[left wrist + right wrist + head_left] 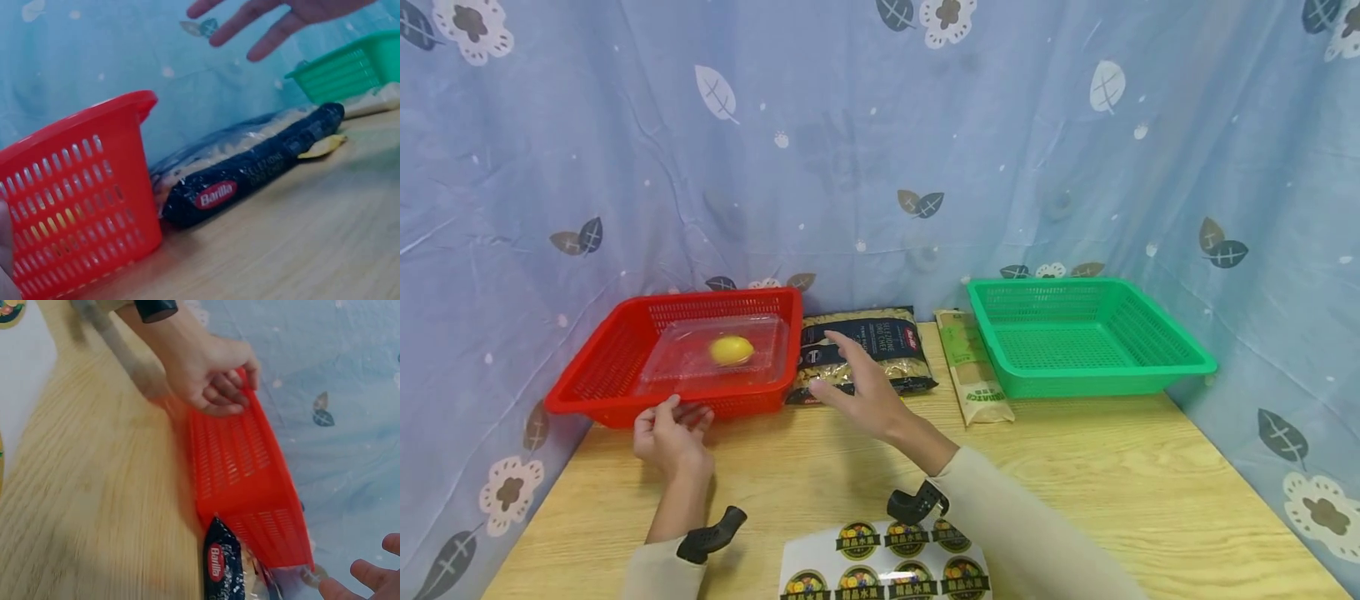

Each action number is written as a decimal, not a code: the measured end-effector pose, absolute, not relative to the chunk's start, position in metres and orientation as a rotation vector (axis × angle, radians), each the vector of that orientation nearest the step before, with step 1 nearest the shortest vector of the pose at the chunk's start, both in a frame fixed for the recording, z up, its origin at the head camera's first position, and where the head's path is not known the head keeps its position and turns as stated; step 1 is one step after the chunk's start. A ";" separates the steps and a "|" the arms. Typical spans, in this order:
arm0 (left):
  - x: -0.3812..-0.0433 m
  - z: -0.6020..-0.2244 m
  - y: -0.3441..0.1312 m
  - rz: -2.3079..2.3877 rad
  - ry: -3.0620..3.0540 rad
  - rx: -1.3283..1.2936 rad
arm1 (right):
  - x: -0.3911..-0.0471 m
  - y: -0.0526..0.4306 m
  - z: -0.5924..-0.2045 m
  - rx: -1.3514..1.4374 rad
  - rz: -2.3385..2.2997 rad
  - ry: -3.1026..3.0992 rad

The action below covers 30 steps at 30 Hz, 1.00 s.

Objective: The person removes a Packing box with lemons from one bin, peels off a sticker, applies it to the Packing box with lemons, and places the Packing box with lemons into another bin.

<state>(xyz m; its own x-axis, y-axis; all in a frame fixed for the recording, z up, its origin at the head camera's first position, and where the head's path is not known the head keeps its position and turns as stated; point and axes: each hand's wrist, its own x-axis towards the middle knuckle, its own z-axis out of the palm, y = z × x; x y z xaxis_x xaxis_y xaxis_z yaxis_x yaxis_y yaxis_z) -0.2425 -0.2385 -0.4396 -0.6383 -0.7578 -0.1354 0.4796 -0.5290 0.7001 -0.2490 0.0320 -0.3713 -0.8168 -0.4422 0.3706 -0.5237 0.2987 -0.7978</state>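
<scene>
My left hand (pixel 673 437) grips the front rim of the red plastic basket (pixel 748 404), its thumb at the rim and its fingers curled against the outer wall. Inside the basket, a clear plastic box (pixel 664 354) lies with a yellow lemon (pixel 732 350) on or in it. The right hand (pixel 867 392) is held up with fingers spread and nothing in them, overlapping the Barilla pasta bag (pixel 887 337) in the head view. From the left wrist, the bag's dark end (pixel 250 184) shows right beside the basket wall.
At the back right stands a green basket (pixel 1105 385), with a long paper packet (pixel 976 375) along its left side. A sheet of round fruit stickers (pixel 797 546) lies at the front edge. A small yellow thing (pixel 324 146) pokes out beside the bag. Blue curtain (pixel 850 167) encloses the table.
</scene>
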 end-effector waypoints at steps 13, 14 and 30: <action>-0.250 -0.438 -0.242 -2.165 -0.718 0.507 | -0.267 -0.002 -0.367 0.867 1.719 -2.479; -0.251 -0.437 -0.242 -2.170 -0.718 0.497 | -0.268 -0.004 -0.366 0.861 1.746 -2.473; -0.252 -0.436 -0.241 -2.198 -0.739 0.483 | -0.292 -0.072 -0.355 0.426 2.036 -2.460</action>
<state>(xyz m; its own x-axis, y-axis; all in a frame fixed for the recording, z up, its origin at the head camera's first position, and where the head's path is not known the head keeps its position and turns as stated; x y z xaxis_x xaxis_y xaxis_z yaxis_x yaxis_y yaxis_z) -0.2516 -0.2409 -0.4356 -0.6444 -0.7572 -0.1068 0.5388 -0.5487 0.6392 -0.2922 -0.0718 -0.3545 -0.9618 -0.2523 0.1059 -0.1511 0.1674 -0.9742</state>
